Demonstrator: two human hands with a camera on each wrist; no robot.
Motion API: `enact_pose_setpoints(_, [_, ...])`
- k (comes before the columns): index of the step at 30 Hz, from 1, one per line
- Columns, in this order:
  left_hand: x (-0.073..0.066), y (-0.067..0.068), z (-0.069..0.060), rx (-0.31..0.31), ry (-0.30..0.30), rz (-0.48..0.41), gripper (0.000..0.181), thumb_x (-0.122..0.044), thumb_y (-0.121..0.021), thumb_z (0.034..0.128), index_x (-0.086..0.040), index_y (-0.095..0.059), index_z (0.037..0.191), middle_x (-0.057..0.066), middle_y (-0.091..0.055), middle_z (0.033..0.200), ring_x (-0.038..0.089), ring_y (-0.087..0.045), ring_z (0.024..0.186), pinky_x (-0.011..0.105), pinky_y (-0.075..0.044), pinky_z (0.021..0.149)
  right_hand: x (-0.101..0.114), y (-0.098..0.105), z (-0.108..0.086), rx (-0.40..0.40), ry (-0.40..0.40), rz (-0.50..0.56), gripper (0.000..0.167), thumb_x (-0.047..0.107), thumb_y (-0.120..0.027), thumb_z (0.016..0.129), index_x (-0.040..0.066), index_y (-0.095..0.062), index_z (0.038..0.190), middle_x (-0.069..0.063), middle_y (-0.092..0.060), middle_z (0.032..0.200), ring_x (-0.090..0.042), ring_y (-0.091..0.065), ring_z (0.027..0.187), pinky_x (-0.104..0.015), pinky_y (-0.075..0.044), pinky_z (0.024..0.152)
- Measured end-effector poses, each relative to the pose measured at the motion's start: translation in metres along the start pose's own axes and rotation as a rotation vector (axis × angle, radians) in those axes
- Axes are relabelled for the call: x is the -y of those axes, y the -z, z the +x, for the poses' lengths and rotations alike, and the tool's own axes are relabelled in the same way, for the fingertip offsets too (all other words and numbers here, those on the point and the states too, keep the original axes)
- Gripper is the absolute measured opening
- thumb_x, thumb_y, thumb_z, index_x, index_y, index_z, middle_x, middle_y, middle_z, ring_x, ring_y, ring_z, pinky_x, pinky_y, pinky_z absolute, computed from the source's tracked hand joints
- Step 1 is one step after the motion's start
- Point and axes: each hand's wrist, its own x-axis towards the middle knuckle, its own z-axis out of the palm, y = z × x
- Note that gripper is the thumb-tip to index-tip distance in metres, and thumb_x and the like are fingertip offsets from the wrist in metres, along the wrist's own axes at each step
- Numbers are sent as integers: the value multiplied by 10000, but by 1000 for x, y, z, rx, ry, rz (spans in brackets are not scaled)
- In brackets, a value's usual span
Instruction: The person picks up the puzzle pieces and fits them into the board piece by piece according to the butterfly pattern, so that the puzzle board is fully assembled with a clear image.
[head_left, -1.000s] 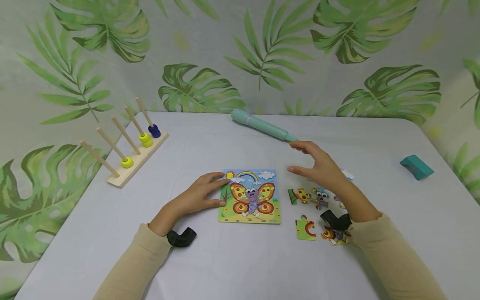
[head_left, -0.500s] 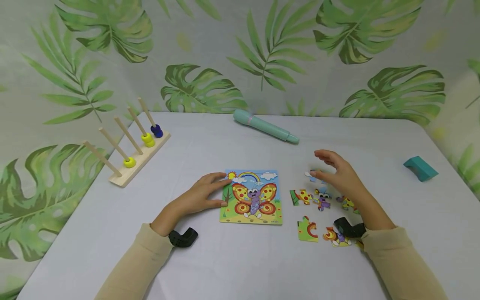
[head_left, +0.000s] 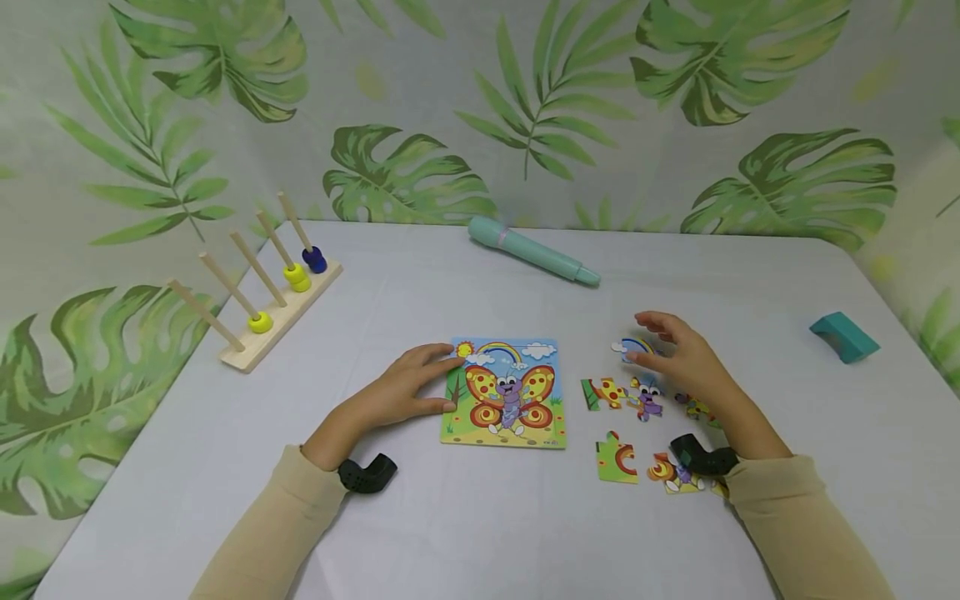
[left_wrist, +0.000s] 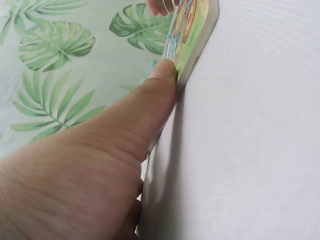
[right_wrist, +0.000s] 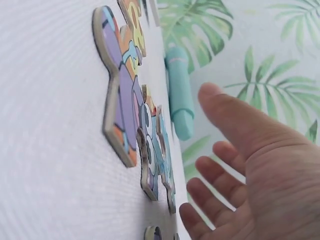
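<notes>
A square butterfly picture board lies flat on the table. My left hand rests at its left edge, fingertips and thumb touching it; in the left wrist view the thumb lies against the board. Right of the board, my right hand hovers over loose puzzle pieces, fingers apart and holding nothing. Beside its thumb lies a rainbow piece. Nearer are a butterfly-head piece, a green and orange piece and others partly hidden by the hand and wrist. In the right wrist view, pieces lie left of the hand.
A wooden peg stand with yellow and blue beads stands at the left. A mint-green microphone-shaped object lies at the back. One teal arched block is at the far right. Leaf-patterned cloth hangs behind the white table.
My right hand has moved right and nearer, from beside the green object to over the loose pieces, uncovering the rainbow piece. My left hand stays at the board.
</notes>
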Motion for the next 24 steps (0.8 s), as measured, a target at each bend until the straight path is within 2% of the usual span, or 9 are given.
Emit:
enact_pose_setpoints(6, [2,-1,0,-3,-8,3,643,-469,-591,823,-192,-398,1370,68,-262,1434,273,-177,1313,466,-163,1036,-7,-1,2,60,-10,-53,698,383,-647,811,36,-361,1345,-205,-329,1357,-385,-275,1251,-535,-237,978])
enact_pose_setpoints(11, [1,-1,1,2,1,3,645,-468,-595,821,-196,-397,1371,60,-260,1435,266,-174,1315,461,-165,1037,-11,-3,4,88,34,-92,650,320,-653,822,-14,-389,1314,-232,-351,1317,-404,-276,1232,-553,-224,972])
enact_pose_setpoints(15, [0,0,1,7,11,-3,647,-462,-601,820,-194,-396,1372,58,-255,1438,269,-167,1317,466,-164,1036,-13,-4,5,95,75,-125,560,271,-642,839,-23,-443,1273,-242,-378,1249,-417,-321,1176,-569,-245,947])
enact_pose_setpoints(24, [-1,0,0,10,25,-2,647,-460,-604,818,-198,-395,1372,52,-250,1442,267,-159,1320,468,-159,1037,-10,-5,5,60,58,-183,498,310,-615,854,-6,-496,1220,-234,-407,1190,-416,-363,1125,-573,-280,918])
